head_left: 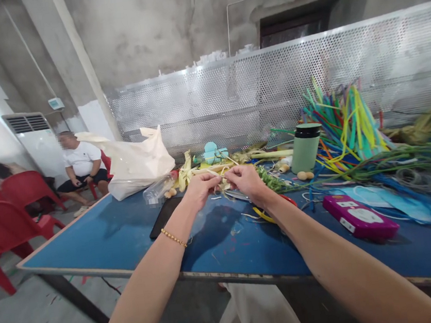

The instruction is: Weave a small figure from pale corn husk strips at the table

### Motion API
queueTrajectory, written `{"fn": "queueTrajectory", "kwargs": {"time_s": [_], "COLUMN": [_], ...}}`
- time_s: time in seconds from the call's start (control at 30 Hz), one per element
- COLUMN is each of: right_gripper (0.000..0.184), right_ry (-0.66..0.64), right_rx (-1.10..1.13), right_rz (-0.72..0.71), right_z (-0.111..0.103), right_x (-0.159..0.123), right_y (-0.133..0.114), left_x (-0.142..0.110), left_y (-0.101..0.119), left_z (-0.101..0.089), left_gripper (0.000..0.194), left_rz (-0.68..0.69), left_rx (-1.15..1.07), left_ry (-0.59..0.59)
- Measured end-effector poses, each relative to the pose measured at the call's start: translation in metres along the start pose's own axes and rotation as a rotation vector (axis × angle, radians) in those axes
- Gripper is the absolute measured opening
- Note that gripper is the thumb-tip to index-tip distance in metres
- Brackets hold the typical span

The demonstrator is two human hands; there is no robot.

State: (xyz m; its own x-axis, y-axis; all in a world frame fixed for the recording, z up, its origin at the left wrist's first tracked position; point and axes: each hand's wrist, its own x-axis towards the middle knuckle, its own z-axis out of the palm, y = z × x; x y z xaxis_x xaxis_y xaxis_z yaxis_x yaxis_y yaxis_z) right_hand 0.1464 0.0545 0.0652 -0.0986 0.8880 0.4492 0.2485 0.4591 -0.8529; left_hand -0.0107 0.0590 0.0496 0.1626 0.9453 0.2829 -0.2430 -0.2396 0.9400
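Observation:
My left hand (202, 188) and my right hand (247, 179) meet above the table, thumbs and fingertips pinched close together. Between them is a pale, straw-coloured plant strip (224, 183), like dried husk, with loose ends hanging below. Both hands are closed on it; exactly how it runs through the fingers is too small to make out. Scissors with a yellow-and-red handle (264, 215) lie under my right forearm, partly hidden. A dark flat phone or tablet (164, 218) rests under my left forearm. Pale husks (186, 172) and green leaves (272, 180) lie just behind the hands.
On the blue table (104, 241) stand a white plastic bag (138, 162), a clear bottle (159, 189) and a green flask (306, 150). Coloured strips (355, 125), a purple box (360, 216) and blue masks (402, 201) lie right. A seated person (83, 158) and red chairs (27, 188) are left.

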Motion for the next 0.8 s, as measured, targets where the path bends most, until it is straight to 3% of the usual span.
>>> {"fn": "queueTrajectory", "kwargs": {"time_s": [0.4, 0.8], "right_gripper": [0.02, 0.02], "right_ry": [-0.039, -0.05], "right_rx": [-0.133, -0.04], "right_rz": [-0.052, -0.012], "right_z": [0.0, 0.002], "right_x": [0.0, 0.001], "right_y": [-0.001, -0.004], "left_x": [0.001, 0.002], "left_y": [-0.001, 0.003], "left_z": [0.009, 0.012], "left_gripper": [0.012, 0.024], "left_rz": [0.034, -0.012], "left_rx": [0.019, -0.074], "left_ry": [0.073, 0.068]}}
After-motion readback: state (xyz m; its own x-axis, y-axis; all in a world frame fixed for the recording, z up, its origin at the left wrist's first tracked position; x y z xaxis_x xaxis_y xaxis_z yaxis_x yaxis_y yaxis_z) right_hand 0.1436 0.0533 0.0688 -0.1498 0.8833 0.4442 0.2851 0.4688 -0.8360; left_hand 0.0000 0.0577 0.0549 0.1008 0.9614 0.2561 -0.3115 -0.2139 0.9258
